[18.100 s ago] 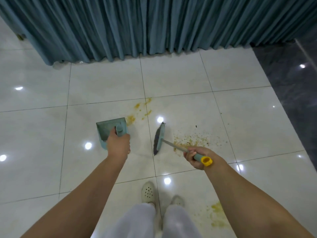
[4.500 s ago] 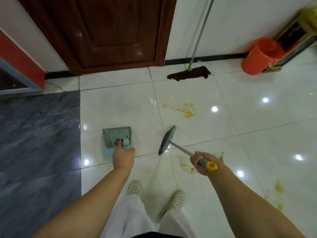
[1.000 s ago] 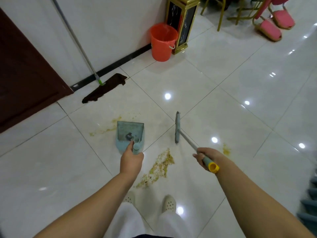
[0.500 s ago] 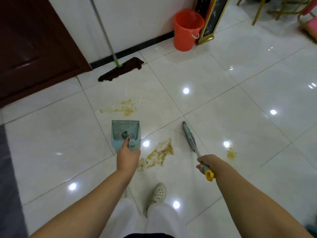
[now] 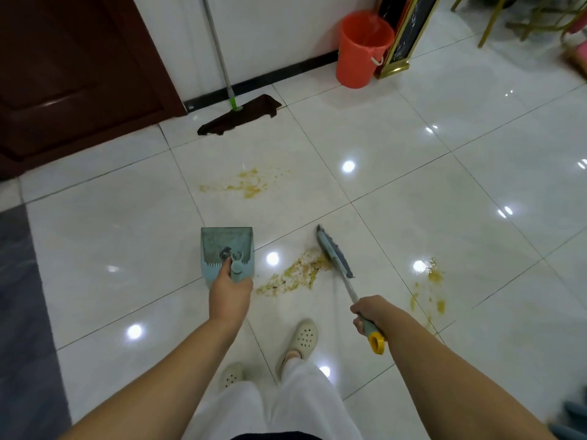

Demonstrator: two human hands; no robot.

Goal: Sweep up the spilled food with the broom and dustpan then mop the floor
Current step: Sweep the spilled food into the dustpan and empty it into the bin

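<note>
My left hand (image 5: 229, 296) grips the handle of a teal dustpan (image 5: 226, 249), which holds a small dark lump. My right hand (image 5: 370, 312) grips the handle of a small broom (image 5: 333, 253) with a yellow end loop. The broom head sits at the right edge of a pile of yellow-brown spilled food (image 5: 293, 274), which lies between dustpan and broom. A second smear of food (image 5: 246, 185) lies farther ahead, and a third smear of food (image 5: 430, 292) to the right. A mop (image 5: 239, 115) with a dark cloth head leans on the wall.
An orange bucket (image 5: 362, 49) stands by the wall next to a gold-framed black stand (image 5: 401, 33). A dark wooden door (image 5: 73, 68) is at the upper left. Gold chair legs (image 5: 495, 23) show at the upper right. My feet in white clogs (image 5: 301, 339) stand just behind the pile.
The view has swung back left over the last second. The broom head has come down against the right side of the food pile.
</note>
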